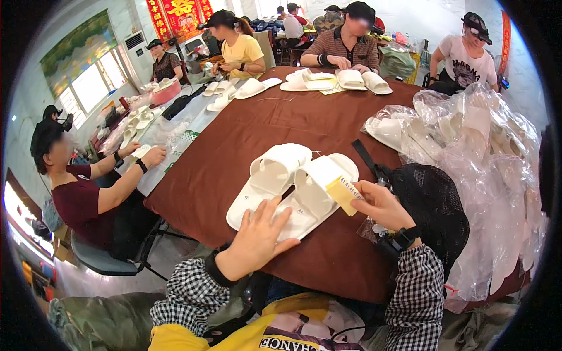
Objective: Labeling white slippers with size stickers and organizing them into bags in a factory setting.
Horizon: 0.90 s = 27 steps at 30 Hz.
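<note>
A pair of white slide slippers lies side by side on the brown cloth in front of me, the left slipper and the right slipper with their broad straps pointing away. My left hand rests with spread fingers across the heel ends of both soles and holds nothing. In my right hand, a small yellow sheet of printed labels is pinched between thumb and fingers. The sheet is beside the right slipper's strap and overlaps its outer edge; whether the two touch, I cannot tell.
Clear plastic bags with white slippers fill the table's right side. A black mesh cap lies close by my right wrist. More white slippers stand at the far edge of the brown-covered table. Several people work around it; one person sits at left.
</note>
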{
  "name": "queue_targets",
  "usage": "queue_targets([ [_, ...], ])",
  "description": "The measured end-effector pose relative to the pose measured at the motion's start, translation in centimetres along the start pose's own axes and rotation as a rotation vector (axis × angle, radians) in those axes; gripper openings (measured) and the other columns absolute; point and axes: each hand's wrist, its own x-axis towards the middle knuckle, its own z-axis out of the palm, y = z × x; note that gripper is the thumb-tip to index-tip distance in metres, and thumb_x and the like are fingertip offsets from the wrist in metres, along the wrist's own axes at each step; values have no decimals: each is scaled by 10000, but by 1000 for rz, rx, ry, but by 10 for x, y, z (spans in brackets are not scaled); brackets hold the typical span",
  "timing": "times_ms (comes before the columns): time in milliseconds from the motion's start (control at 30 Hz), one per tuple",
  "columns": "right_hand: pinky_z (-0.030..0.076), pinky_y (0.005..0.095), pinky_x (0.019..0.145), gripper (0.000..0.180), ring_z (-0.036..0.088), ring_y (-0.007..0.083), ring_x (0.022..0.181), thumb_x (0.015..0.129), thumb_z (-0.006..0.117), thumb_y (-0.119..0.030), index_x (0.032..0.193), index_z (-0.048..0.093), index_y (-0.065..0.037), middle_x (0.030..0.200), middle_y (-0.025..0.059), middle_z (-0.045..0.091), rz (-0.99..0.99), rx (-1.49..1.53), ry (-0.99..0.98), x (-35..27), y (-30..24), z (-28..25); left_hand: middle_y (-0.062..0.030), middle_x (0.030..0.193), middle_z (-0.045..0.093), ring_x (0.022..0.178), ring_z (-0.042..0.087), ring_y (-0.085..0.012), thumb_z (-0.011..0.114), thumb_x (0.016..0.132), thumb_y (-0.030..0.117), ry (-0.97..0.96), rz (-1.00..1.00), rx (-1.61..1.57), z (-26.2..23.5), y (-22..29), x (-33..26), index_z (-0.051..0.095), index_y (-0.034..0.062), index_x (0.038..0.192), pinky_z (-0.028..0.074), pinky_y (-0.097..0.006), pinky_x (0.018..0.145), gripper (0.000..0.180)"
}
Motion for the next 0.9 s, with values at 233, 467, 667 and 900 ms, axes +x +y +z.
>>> queue_targets([
  [233, 508, 245, 838, 288, 629, 100, 964, 967, 617, -92, 1209, 590, 60, 1072, 80, 675, -57, 35, 61, 1, 1, 6, -205, 1548, 307, 1331, 352, -569, 605, 903, 554, -83, -75, 336, 24, 25, 15, 289, 427, 1533, 343, -808, 924, 716],
  [467, 518, 254, 753, 201, 632, 88, 871, 976, 611, -79, 1119, 592, 60, 973, 60, 676, -18, 15, 149, -1, -2, 3, -131, 1594, 270, 1421, 226, -551, 579, 927, 461, -150, -122, 252, 19, -22, 19, 304, 433, 1526, 229, -859, 955, 659],
  [667, 518, 244, 748, 173, 630, 79, 860, 964, 624, -70, 1080, 605, 57, 984, 60, 668, -3, -22, 113, -2, -2, 5, -78, 1654, 178, 1473, 162, -506, 591, 941, 395, -226, -261, 185, -1, -118, 33, 325, 420, 1528, 143, -827, 1039, 645],
  [900, 498, 256, 672, 170, 609, 79, 779, 943, 649, -113, 1019, 619, 37, 879, 51, 655, 4, -126, 148, 1, 6, 2, -75, 1628, 249, 1459, 220, -477, 538, 959, 538, -91, -416, 221, -5, -247, 68, 361, 407, 1510, 187, -806, 1038, 593],
])
